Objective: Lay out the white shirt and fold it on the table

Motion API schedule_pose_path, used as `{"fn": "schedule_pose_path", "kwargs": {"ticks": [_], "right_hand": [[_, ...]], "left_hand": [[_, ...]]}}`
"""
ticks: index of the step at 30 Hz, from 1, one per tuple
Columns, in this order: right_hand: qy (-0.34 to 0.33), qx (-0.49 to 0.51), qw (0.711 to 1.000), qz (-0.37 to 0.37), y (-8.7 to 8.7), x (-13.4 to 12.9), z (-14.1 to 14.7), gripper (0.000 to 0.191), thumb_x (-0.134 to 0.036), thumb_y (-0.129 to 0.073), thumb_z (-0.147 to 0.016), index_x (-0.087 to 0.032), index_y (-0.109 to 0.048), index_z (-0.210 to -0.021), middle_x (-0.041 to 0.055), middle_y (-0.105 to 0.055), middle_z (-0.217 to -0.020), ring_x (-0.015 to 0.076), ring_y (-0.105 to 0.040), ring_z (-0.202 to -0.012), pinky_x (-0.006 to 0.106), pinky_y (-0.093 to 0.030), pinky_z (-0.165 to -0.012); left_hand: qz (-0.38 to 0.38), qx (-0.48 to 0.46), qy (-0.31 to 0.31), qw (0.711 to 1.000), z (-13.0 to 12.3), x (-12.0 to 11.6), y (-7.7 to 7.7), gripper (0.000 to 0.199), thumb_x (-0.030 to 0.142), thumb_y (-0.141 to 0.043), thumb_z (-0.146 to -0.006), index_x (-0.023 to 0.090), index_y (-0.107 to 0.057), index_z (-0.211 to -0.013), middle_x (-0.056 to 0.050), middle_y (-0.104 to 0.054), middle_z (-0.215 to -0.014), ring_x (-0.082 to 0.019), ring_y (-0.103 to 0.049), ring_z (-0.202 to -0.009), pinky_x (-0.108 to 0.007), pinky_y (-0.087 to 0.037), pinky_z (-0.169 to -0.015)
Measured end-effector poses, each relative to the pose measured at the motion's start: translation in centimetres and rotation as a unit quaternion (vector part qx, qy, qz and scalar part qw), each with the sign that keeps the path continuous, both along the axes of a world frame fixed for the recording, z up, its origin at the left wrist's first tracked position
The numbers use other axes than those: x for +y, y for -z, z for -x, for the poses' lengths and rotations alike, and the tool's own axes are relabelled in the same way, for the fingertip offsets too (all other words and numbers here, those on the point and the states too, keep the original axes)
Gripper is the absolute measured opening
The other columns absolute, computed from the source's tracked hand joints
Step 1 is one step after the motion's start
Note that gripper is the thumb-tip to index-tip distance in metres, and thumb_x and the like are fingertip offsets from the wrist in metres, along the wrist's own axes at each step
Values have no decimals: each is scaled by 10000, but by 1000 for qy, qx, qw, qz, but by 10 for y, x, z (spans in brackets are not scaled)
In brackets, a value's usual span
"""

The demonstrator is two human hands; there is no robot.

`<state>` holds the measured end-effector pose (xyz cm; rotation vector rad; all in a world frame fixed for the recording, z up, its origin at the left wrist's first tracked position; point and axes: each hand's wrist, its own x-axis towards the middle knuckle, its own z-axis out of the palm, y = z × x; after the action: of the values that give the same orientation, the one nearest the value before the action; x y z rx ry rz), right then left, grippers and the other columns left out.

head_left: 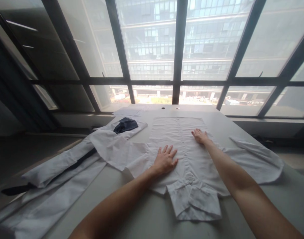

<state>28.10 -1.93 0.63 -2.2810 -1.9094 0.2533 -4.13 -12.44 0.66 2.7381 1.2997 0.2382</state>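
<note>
White cotton-like cloth, thin, lit from the window (152,39). One shirt (183,142) lies front up on the pale table (273,209), its hem towards the glass, its collar end (204,200) nearest the person. Button line (178,129) runs roughly down the middle; a gathered white trim (190,177) sits at the neck.

Left hand (164,161): palm down on the body of the shirt, fingers spread, grasping nothing. Right hand (200,136): further out, near the opposite side edge, laid flat too, fingers closer together, no cloth pinched that I can make out.

Progress, as I judge it: spreading well along. Body lies broad and mostly flat, hem fairly straight, both sleeves out to the sides. Left to do, by the look of it: fine cross creases over the chest; the right-side sleeve (256,162) bent and loosely rumpled on the table; the left-side sleeve (132,154) puckered, reaching a heap of white cloth (59,166). Where sleeve ends and heap begins, I cannot tell. Collar end looks uneven, its layers crossing. No fold lies across the body.

Beside the shirt, on the heap: a dark bundled piece (127,125). Pale sheets, perhaps paper (129,110), near the far edge.
</note>
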Motion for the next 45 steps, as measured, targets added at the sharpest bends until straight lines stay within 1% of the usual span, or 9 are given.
{"fn": "schedule_pose_path", "kwargs": {"ticks": [4, 8, 14, 21, 29, 33, 38, 42, 45], "right_hand": [[106, -8, 994, 1, -7, -20, -53, 762, -477, -153, -1062, 84, -288, -1560, 356, -217, -1627, 338, -247, -1549, 603, -198, -1189], [135, -13, 991, -25, -10, -33, -64, 776, -465, -141, -1061, 118, -276, -1554, 341, -193, -1643, 371, -199, -1560, 613, -144, -1211], [46, -7, 997, -66, 0, -53, 15, 698, -467, -212, -1067, -40, -274, -1616, 186, -179, -1701, 256, -122, -1591, 510, -108, -1262], [-142, 25, 988, -49, 18, -104, 113, 696, -509, -249, -1053, -118, -274, -1629, 161, -236, -1694, 265, -153, -1587, 520, -115, -1261], [31, -30, 998, -39, 24, -121, 22, 654, -425, -252, -1056, -70, -337, -1598, 218, -262, -1676, 315, -202, -1571, 541, -164, -1241], [81, 7, 990, -113, 23, -123, -3, 622, -388, -295, -1039, -65, -420, -1556, 228, -361, -1631, 304, -270, -1551, 511, -203, -1242], [14, 199, 951, -236, 0, -125, 27, 699, -491, -181, -1046, -92, -458, -1549, 184, -469, -1577, 274, -374, -1507, 465, -299, -1234], [-82, 382, 907, -156, -9, -138, 71, 742, -504, 39, -1047, -209, -322, -1624, 133, -436, -1611, 262, -490, -1432, 491, -446, -1131], [-98, 578, 807, -70, -4, -143, 89, 687, -508, -4, -1062, -248, -353, -1594, 126, -430, -1618, 245, -538, -1393, 484, -499, -1087]], "left_hand": [[7, -8, 2, 1000, 0, -1, -1, 616, 576, -382, -1022, 307, -416, -1576, -67, -316, -1677, -345, -226, -1556, -631, -168, -1237], [5, -9, 3, 1000, -1, 0, -1, 617, 573, -379, -1022, 304, -417, -1575, -71, -319, -1675, -347, -226, -1555, -634, -173, -1234], [6, -4, 5, 1000, -1, 0, -3, 615, 572, -362, -1031, 297, -415, -1578, -79, -320, -1674, -349, -222, -1557, -629, -178, -1234], [-10, 11, 9, 1000, 0, -2, -5, 599, 555, -385, -1037, 295, -413, -1575, -89, -322, -1673, -349, -249, -1547, -613, -201, -1230], [1, 13, 1, 1000, 0, 0, -5, 601, 562, -366, -1038, 303, -415, -1578, -70, -310, -1679, -338, -237, -1555, -610, -198, -1233], [6, 16, -1, 1000, 0, 1, -4, 613, 570, -358, -1035, 302, -406, -1584, -66, -298, -1683, -335, -224, -1560, -606, -185, -1238], [6, 21, 0, 1000, -1, 2, -4, 615, 564, -356, -1036, 303, -393, -1592, -65, -288, -1687, -334, -218, -1562, -601, -185, -1239], [0, 22, 0, 1000, -1, 2, -4, 607, 556, -355, -1040, 304, -390, -1591, -69, -289, -1687, -338, -221, -1560, -610, -188, -1234], [-5, 25, 2, 1000, -1, 2, -4, 612, 569, -345, -1041, 303, -393, -1590, -70, -289, -1687, -342, -222, -1559, -611, -186, -1234]]}}
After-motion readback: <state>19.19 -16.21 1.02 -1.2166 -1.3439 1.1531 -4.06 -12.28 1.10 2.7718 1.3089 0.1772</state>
